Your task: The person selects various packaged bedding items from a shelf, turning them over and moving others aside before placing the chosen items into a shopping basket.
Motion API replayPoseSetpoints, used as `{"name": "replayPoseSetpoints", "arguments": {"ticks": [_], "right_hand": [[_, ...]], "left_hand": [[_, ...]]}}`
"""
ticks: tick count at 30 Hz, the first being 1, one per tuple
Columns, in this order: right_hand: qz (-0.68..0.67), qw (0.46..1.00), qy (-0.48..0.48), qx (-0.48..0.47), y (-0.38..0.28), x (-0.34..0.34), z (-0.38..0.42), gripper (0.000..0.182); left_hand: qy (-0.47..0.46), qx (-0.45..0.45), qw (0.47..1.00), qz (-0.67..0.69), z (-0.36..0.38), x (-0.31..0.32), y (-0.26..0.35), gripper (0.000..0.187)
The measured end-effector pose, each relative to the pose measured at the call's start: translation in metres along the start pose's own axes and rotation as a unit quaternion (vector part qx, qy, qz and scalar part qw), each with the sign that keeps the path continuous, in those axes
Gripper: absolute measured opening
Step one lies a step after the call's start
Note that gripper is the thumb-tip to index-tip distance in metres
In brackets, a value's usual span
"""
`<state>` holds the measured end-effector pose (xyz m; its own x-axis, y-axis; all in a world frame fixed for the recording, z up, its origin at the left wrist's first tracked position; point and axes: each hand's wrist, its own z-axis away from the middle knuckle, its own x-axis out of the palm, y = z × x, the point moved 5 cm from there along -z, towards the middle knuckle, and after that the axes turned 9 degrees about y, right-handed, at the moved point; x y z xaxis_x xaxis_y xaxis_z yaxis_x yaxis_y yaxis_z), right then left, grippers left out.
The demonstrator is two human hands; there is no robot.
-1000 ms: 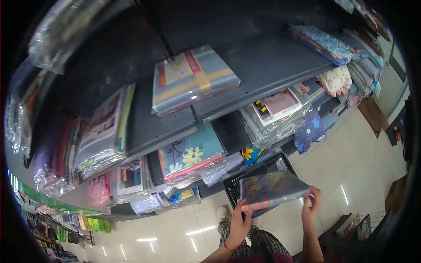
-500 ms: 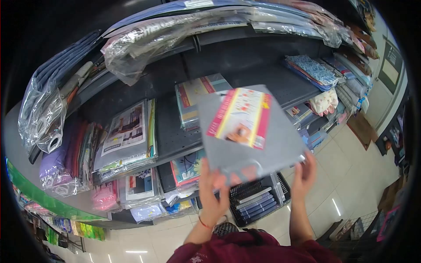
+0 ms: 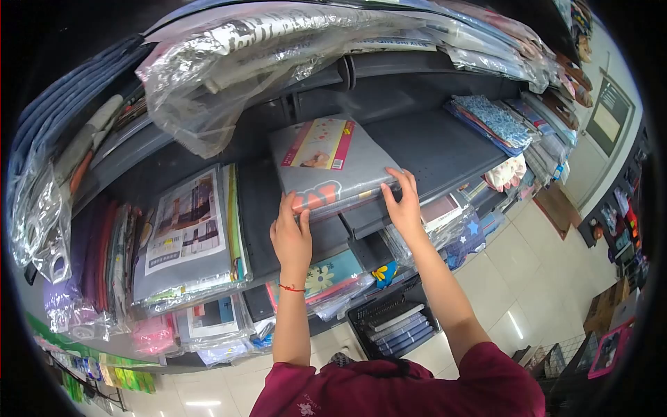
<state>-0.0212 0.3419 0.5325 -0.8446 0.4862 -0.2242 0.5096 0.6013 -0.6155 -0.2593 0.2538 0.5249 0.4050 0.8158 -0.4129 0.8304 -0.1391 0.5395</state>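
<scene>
A grey flat package (image 3: 361,156) with a pink and yellow label lies on top of a small stack on the dark shelf (image 3: 431,142). My left hand (image 3: 292,236) is at its front left corner, fingertips on the front edge, thumb and fingers apart. At the front right corner, my right hand (image 3: 403,201) has its fingers on the package's edge, with the thumb at the front side. The packages underneath are mostly hidden by the grey one.
Left on the shelf stands a stack of packages with a printed sheet (image 3: 187,219). Blue patterned textiles (image 3: 493,121) lie at the right. Plastic-wrapped goods (image 3: 278,42) hang over the upper shelf's edge. A black basket (image 3: 361,340) stands below on the floor.
The grey package has moved from in front of the shelf, held up in both hands, onto the stack. Both hands have moved forward with it, and the view has shifted closer to the shelf.
</scene>
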Motion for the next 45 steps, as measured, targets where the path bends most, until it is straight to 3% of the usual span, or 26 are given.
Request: {"name": "replayPoseSetpoints", "arguments": {"ticks": [2, 8, 12, 14, 17, 19, 21, 23, 24, 25, 26, 27, 28, 29, 30, 31, 32, 34, 35, 37, 38, 39, 40, 41, 43, 45], "right_hand": [[-0.006, 1.000, -0.005, -0.001, 0.006, 0.006, -0.003, 0.033], [-0.024, 0.999, 0.002, -0.024, 0.021, 0.010, -0.003, 0.035], [-0.021, 1.000, -0.018, -0.015, 0.028, 0.009, -0.001, 0.041], [-0.035, 0.999, -0.038, -0.016, 0.027, 0.001, 0.006, 0.052], [-0.072, 0.997, 0.024, 0.001, 0.029, -0.034, 0.048, 0.053], [-0.031, 0.999, 0.031, 0.009, 0.056, -0.068, 0.106, 0.044], [0.033, 0.996, -0.046, 0.070, 0.112, -0.104, 0.189, 0.036], [0.050, 0.944, -0.178, 0.274, 0.191, -0.162, 0.320, 0.030], [0.134, 0.895, -0.260, 0.337, 0.231, -0.204, 0.399, 0.029], [0.242, 0.816, -0.386, 0.356, 0.258, -0.252, 0.478, 0.032], [0.286, 0.744, -0.440, 0.415, 0.265, -0.304, 0.548, 0.034], [0.289, 0.748, -0.459, 0.383, 0.259, -0.352, 0.607, 0.027], [0.240, 0.628, -0.689, 0.272, 0.257, -0.395, 0.682, 0.031], [0.114, 0.511, -0.839, 0.147, 0.246, -0.444, 0.750, 0.038], [0.139, 0.483, -0.823, 0.266, 0.215, -0.467, 0.748, 0.036], [0.166, 0.485, -0.776, 0.368, 0.196, -0.476, 0.738, 0.034], [0.180, 0.490, -0.723, 0.453, 0.182, -0.481, 0.733, 0.032], [0.158, 0.552, -0.577, 0.581, 0.183, -0.468, 0.724, 0.029], [0.130, 0.591, -0.503, 0.617, 0.186, -0.450, 0.710, 0.028], [0.079, 0.675, -0.408, 0.609, 0.212, -0.410, 0.685, 0.026], [0.128, 0.728, -0.415, 0.530, 0.223, -0.389, 0.652, 0.027], [0.245, 0.733, -0.419, 0.477, 0.235, -0.365, 0.625, 0.028], [0.136, 0.684, -0.396, 0.598, 0.243, -0.349, 0.602, 0.026], [0.044, 0.729, -0.377, 0.569, 0.260, -0.338, 0.594, 0.023], [0.028, 0.728, -0.409, 0.549, 0.272, -0.317, 0.549, 0.023], [0.027, 0.738, -0.411, 0.535, 0.288, -0.304, 0.516, 0.022]], "left_hand": [[-0.021, -0.026, 0.999, 0.017, -0.003, 0.005, -0.003, 0.039], [0.000, 0.008, 1.000, 0.030, -0.003, 0.006, 0.004, 0.042], [-0.038, -0.051, 0.997, 0.039, -0.003, 0.007, 0.007, 0.046], [0.018, 0.017, 0.998, 0.055, -0.004, 0.003, 0.015, 0.046], [0.085, 0.081, 0.993, 0.018, 0.009, -0.006, 0.019, 0.038], [0.121, 0.107, 0.984, 0.075, 0.026, -0.024, 0.030, 0.024], [0.125, 0.174, 0.973, 0.087, 0.074, -0.030, 0.027, 0.018], [-0.080, 0.140, 0.983, 0.089, 0.160, -0.014, 0.011, 0.018], [-0.167, 0.135, 0.969, 0.123, 0.208, -0.001, 0.010, 0.018], [-0.307, 0.055, 0.941, 0.129, 0.254, 0.011, 0.007, 0.014], [-0.494, -0.129, 0.855, 0.090, 0.320, 0.026, -0.019, 0.021], [-0.608, -0.151, 0.777, 0.062, 0.386, 0.029, -0.043, 0.035], [-0.667, -0.206, 0.714, 0.060, 0.425, 0.022, -0.059, 0.038], [-0.718, -0.256, 0.645, 0.048, 0.463, 0.013, -0.073, 0.042], [-0.709, -0.290, 0.633, 0.112, 0.459, 0.011, -0.062, 0.043], [-0.696, -0.325, 0.615, 0.175, 0.452, 0.004, -0.045, 0.044], [-0.714, -0.272, 0.628, 0.144, 0.442, -0.004, -0.026, 0.044], [-0.735, -0.153, 0.655, 0.082, 0.418, -0.006, 0.007, 0.045], [-0.713, -0.170, 0.676, 0.073, 0.414, -0.008, 0.015, 0.045], [-0.667, -0.208, 0.714, 0.052, 0.419, -0.019, 0.026, 0.044], [-0.674, -0.194, 0.711, 0.036, 0.430, -0.018, 0.025, 0.043], [-0.682, -0.181, 0.708, 0.020, 0.446, -0.017, 0.019, 0.043], [-0.691, -0.169, 0.703, 0.003, 0.458, -0.021, 0.017, 0.043], [-0.693, -0.187, 0.696, 0.012, 0.462, -0.029, 0.025, 0.044], [-0.696, -0.222, 0.683, 0.032, 0.451, -0.046, 0.054, 0.046], [-0.758, -0.227, 0.609, -0.048, 0.452, -0.066, 0.072, 0.039]]}}
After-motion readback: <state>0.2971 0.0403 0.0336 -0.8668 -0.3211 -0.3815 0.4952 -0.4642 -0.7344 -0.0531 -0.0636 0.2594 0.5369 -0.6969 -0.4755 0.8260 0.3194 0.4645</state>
